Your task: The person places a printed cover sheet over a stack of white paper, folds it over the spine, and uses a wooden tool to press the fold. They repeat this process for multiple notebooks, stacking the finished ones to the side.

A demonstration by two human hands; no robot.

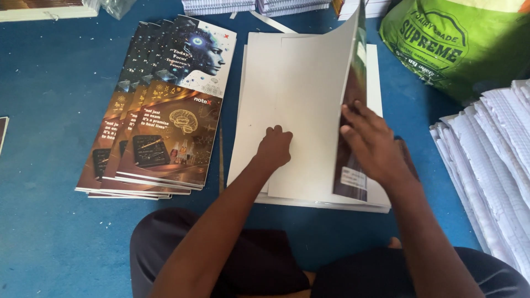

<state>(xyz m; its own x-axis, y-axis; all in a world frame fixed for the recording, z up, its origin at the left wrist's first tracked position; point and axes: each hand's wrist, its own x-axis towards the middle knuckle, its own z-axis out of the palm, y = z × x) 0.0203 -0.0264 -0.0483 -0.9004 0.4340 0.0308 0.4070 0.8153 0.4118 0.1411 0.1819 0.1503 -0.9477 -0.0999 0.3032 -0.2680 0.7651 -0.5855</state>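
Head view: a cover sheet being turned on the white stack, just ahead of the crossed legs.

The left hand (274, 146) rests as a closed fist on the white stack (276, 83), pinning it; best kept firm. The right hand (371, 142), fingers pinched on the lifted cover sheet (346, 72), holds it upright. Fanned printed covers (165, 110) lie far left on the blue floor (49, 110).

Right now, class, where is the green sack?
In the head view, the green sack lies at the top right on the blue floor, above the grid-paper stacks and right of the white sheets.
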